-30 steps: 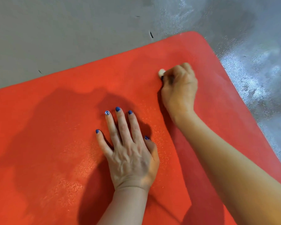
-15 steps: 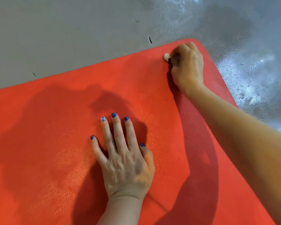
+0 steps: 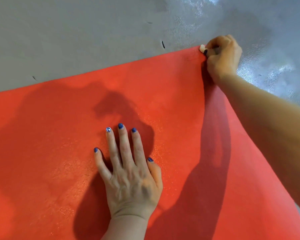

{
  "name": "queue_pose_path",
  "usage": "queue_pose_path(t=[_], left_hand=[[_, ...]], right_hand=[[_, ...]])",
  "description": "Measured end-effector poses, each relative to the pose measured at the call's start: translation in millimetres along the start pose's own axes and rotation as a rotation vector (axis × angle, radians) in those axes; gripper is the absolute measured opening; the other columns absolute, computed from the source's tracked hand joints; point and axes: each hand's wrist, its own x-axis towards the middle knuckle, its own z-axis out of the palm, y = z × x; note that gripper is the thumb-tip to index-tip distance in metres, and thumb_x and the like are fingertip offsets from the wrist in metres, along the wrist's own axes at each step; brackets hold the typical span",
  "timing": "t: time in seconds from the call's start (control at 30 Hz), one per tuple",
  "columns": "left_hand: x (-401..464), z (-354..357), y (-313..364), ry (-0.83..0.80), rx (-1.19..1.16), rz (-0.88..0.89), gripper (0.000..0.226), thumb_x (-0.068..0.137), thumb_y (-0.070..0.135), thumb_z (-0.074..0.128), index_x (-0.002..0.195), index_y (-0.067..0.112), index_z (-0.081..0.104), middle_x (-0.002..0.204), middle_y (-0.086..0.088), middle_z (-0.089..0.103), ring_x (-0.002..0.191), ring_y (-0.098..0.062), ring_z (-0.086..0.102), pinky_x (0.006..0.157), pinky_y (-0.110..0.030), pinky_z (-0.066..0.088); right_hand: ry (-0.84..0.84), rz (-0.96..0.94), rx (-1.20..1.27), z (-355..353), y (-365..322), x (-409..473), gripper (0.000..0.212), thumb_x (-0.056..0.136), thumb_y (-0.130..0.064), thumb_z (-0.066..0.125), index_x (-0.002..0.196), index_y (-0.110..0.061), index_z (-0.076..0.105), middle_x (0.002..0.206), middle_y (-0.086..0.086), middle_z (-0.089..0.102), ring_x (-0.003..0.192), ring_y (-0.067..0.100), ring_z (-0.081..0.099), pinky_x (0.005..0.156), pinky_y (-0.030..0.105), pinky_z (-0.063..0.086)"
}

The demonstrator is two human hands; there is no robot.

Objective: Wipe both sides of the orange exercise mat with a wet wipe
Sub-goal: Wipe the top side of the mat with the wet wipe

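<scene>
The orange exercise mat (image 3: 59, 153) lies flat on the floor and fills most of the view. My left hand (image 3: 128, 174) rests palm down on the mat's middle, fingers straight and spread. My right hand (image 3: 222, 58) is stretched out to the mat's far right corner. Its fingers are curled round a small balled-up whitish wet wipe (image 3: 202, 48), of which only a tip shows, pressed on the mat's far edge. My right forearm hides the mat's right edge.
Grey floor (image 3: 76, 40) lies beyond the mat's far edge, with a few dark marks. To the right the floor (image 3: 275, 49) is shiny and looks wet or glossy.
My right hand has slid the wipe away from me, from the mat's inner part up to its far right corner. My left hand has stayed pressed on the mat.
</scene>
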Motion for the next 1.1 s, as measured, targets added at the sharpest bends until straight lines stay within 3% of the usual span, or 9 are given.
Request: queue_pose_path(t=[0.2, 0.3, 0.37, 0.53, 0.63, 0.73, 0.87, 1.0, 1.1], left_hand=[[-1, 1, 1, -0.005, -0.014, -0.008, 0.068, 0.088, 0.029, 0.046, 0.150, 0.002, 0.044, 0.163, -0.022, 0.027, 0.153, -0.042, 0.018, 0.117, -0.067, 0.017], [0, 0, 1, -0.008, -0.022, -0.010, 0.068, 0.087, 0.030, 0.045, 0.149, 0.002, 0.045, 0.163, -0.021, 0.027, 0.153, -0.041, 0.018, 0.116, -0.068, 0.017], [1, 1, 1, -0.010, -0.014, -0.010, 0.068, 0.087, 0.030, 0.045, 0.149, 0.001, 0.045, 0.163, -0.022, 0.027, 0.153, -0.042, 0.018, 0.116, -0.068, 0.017], [1, 1, 1, -0.014, -0.004, -0.006, 0.069, 0.088, 0.031, 0.044, 0.151, 0.001, 0.042, 0.163, -0.022, 0.026, 0.153, -0.042, 0.017, 0.116, -0.068, 0.016], [0, 2, 1, -0.004, -0.016, -0.005, 0.069, 0.088, 0.030, 0.044, 0.150, 0.001, 0.043, 0.163, -0.022, 0.026, 0.153, -0.042, 0.017, 0.116, -0.068, 0.015], [0, 1, 1, -0.011, -0.018, -0.011, 0.069, 0.088, 0.030, 0.043, 0.151, 0.001, 0.042, 0.163, -0.022, 0.026, 0.153, -0.042, 0.017, 0.117, -0.067, 0.014], [0, 1, 1, -0.018, -0.001, -0.004, 0.069, 0.089, 0.028, 0.043, 0.152, 0.001, 0.040, 0.163, -0.023, 0.024, 0.153, -0.042, 0.016, 0.117, -0.068, 0.014], [0, 1, 1, -0.018, 0.005, -0.002, 0.068, 0.089, 0.028, 0.041, 0.152, 0.001, 0.040, 0.163, -0.023, 0.025, 0.153, -0.042, 0.016, 0.116, -0.068, 0.016], [0, 0, 1, -0.010, -0.014, -0.012, 0.067, 0.090, 0.028, 0.037, 0.152, 0.001, 0.040, 0.163, -0.022, 0.026, 0.153, -0.042, 0.016, 0.116, -0.067, 0.015]], right_hand=[[-0.088, -0.017, -0.037, -40, 32, -33, 0.007, 0.084, -0.020, 0.070, 0.087, -0.014, 0.073, 0.089, -0.004, 0.058, 0.075, 0.001, 0.050, 0.066, 0.003, 0.032], [-0.068, 0.031, -0.049, -54, 44, -55, 0.005, 0.083, -0.023, 0.073, 0.085, -0.018, 0.072, 0.089, -0.004, 0.058, 0.074, -0.001, 0.055, 0.074, 0.015, 0.042], [-0.056, 0.059, -0.042, -41, 34, -39, 0.014, 0.082, -0.030, 0.074, 0.087, -0.018, 0.073, 0.092, 0.003, 0.063, 0.084, 0.014, 0.060, 0.076, 0.024, 0.041], [-0.053, 0.002, -0.019, -15, 12, -5, 0.013, 0.083, -0.024, 0.072, 0.091, -0.014, 0.074, 0.096, 0.006, 0.065, 0.088, 0.015, 0.059, 0.065, 0.007, 0.029], [-0.087, -0.003, -0.035, -44, 32, -48, 0.016, 0.085, -0.031, 0.072, 0.088, -0.016, 0.074, 0.089, -0.002, 0.058, 0.082, 0.010, 0.054, 0.067, 0.014, 0.031], [-0.114, 0.024, -0.063, -75, 50, -91, 0.009, 0.084, -0.021, 0.072, 0.089, -0.014, 0.074, 0.089, -0.003, 0.059, 0.083, 0.010, 0.054, 0.070, 0.010, 0.033], [-0.083, -0.020, -0.050, -42, 27, -56, 0.026, 0.082, -0.039, 0.072, 0.087, -0.013, 0.073, 0.088, 0.005, 0.063, 0.083, 0.021, 0.057, 0.074, 0.028, 0.038], [-0.080, -0.133, -0.037, -9, -3, -41, 0.012, 0.082, -0.026, 0.070, 0.084, -0.014, 0.073, 0.087, 0.002, 0.062, 0.084, 0.025, 0.059, 0.070, 0.025, 0.033], [-0.111, -0.169, -0.068, -38, 23, -73, 0.004, 0.082, -0.020, 0.071, 0.084, -0.020, 0.073, 0.088, -0.009, 0.059, 0.092, 0.022, 0.057, 0.075, 0.020, 0.035]])
